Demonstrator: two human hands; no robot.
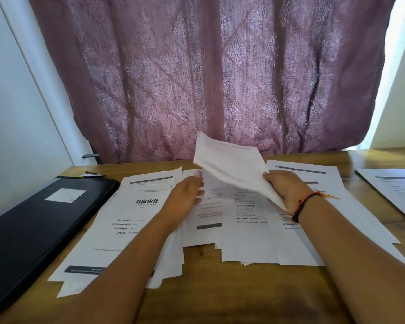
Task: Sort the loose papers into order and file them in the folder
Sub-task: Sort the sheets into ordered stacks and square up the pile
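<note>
Loose printed papers point(243, 237) lie spread in overlapping piles across the wooden desk point(208, 288). On the left pile a sheet headed "blinkit" point(126, 220) lies on top. My right hand point(288, 190) grips the lower corner of a raised sheet point(232, 164), which tilts up over the middle pile. My left hand point(187, 197) reaches across the middle papers with its fingers straight, fingertips touching the raised sheet's left edge. A black folder point(33, 225) with a white label lies closed at the left of the desk.
Another sheet point(398, 192) lies apart at the desk's right edge. A dark clip or pen point(94, 174) sits behind the folder. A purple patterned curtain point(208, 78) hangs right behind the desk. White wall stands to the left.
</note>
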